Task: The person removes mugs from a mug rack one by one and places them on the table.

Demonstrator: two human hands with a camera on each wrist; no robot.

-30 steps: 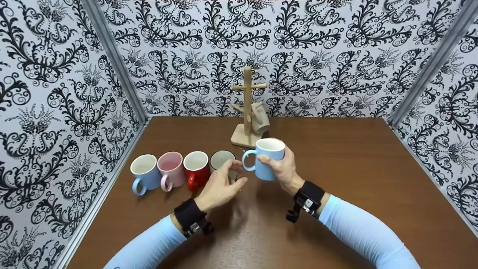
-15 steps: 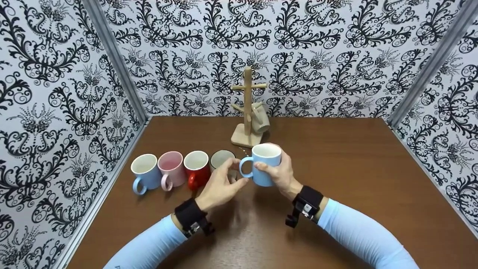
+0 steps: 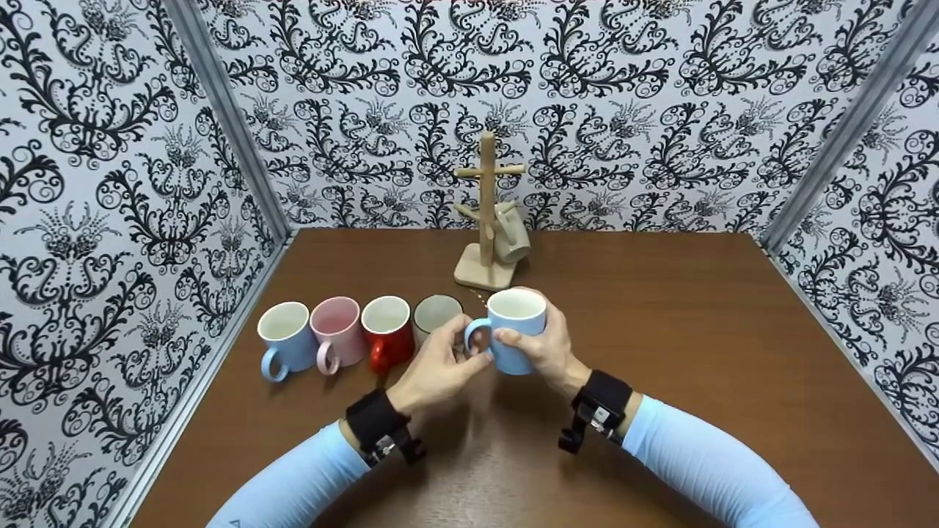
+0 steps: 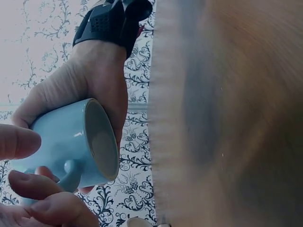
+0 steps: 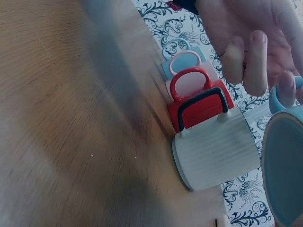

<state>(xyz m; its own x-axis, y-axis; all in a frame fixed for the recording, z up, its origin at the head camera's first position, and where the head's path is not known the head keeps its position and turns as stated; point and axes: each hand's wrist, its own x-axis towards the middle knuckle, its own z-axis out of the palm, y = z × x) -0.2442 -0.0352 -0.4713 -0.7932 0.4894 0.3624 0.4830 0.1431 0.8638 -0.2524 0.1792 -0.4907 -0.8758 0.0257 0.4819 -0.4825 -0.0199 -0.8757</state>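
My right hand grips the body of a light blue mug, which is upright with its white inside facing up. Its handle points to my left hand. The fingers and thumb of my left hand close around this handle; in the right wrist view one fingertip shows in the loop. In the left wrist view the mug's pale base shows, off the table. Just behind my left hand stands a grey mug with a dark rim and dark handle, partly hidden in the head view.
Left of the grey mug stand a red mug, a pink mug and another light blue mug in a row. Behind is a wooden mug tree with a beige mug hanging on it. Patterned walls enclose the table.
My right hand has brought the light blue mug left and toward me. My left hand, apart from it one second ago, has closed on its handle. The other mugs stay put.
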